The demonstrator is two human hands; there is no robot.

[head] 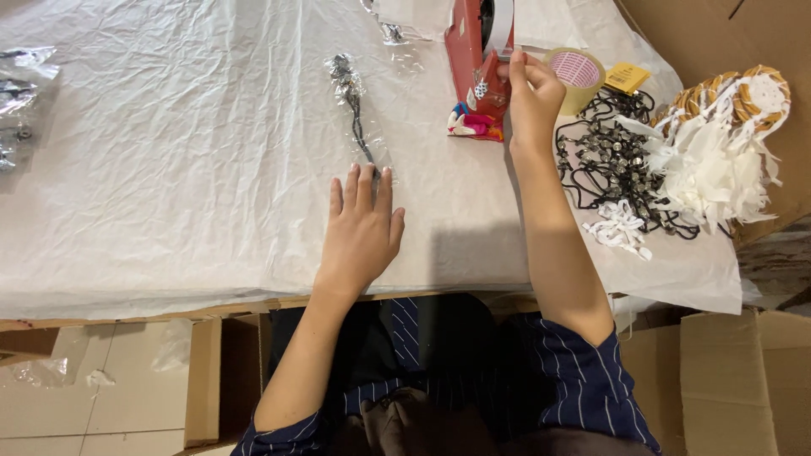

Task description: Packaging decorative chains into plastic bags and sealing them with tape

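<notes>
My left hand [361,226] lies flat on the white crinkled sheet [169,169], fingers together, its fingertips pressing the near end of a clear plastic sleeve [356,114] that holds a dark cord with silver beads. My right hand [534,91] reaches up to a red tape dispenser [470,51]; its fingers pinch at the strip of tape by the dispenser's front edge. A small colourful object [473,123] lies at the dispenser's base.
A roll of tan tape [577,76] and a yellow tag [628,78] lie right of the dispenser. A pile of black beaded cords [604,160], white feathers [705,181] and woven rings [743,93] sits at the right. Cardboard boxes [726,380] stand below; plastic bags [21,93] at far left.
</notes>
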